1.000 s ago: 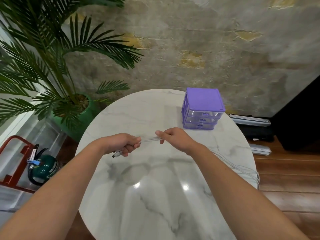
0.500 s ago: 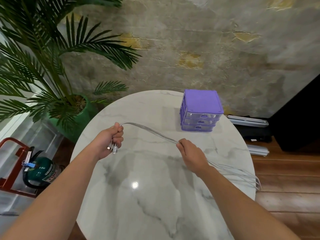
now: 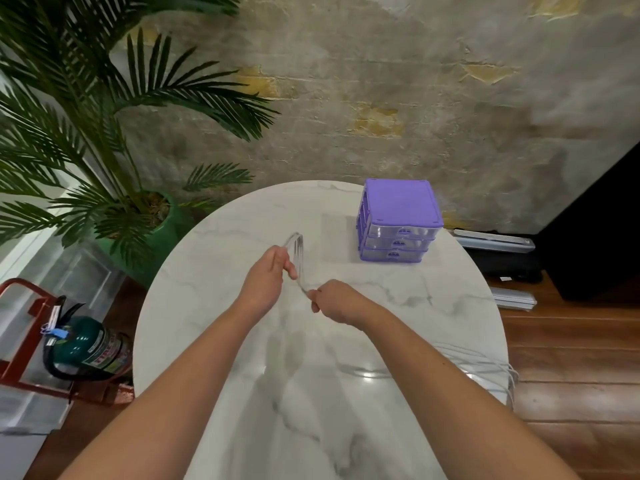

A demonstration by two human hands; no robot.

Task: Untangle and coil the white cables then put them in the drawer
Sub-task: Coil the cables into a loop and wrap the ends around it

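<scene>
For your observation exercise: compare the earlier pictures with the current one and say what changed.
The hands drew together, folding the white cables into a loop above the left hand; the right hand now pinches them close beside it. Both kept hold. The purple drawer unit stayed shut and unmoved.

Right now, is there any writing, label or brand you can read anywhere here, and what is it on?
"FIRE": red letters on the label of the green fire extinguisher, only partly legible; the smaller print is too blurred.
White and blue tags at its neck: too small to read.
Purple drawer unit, white cables, table: no text visible.
</scene>
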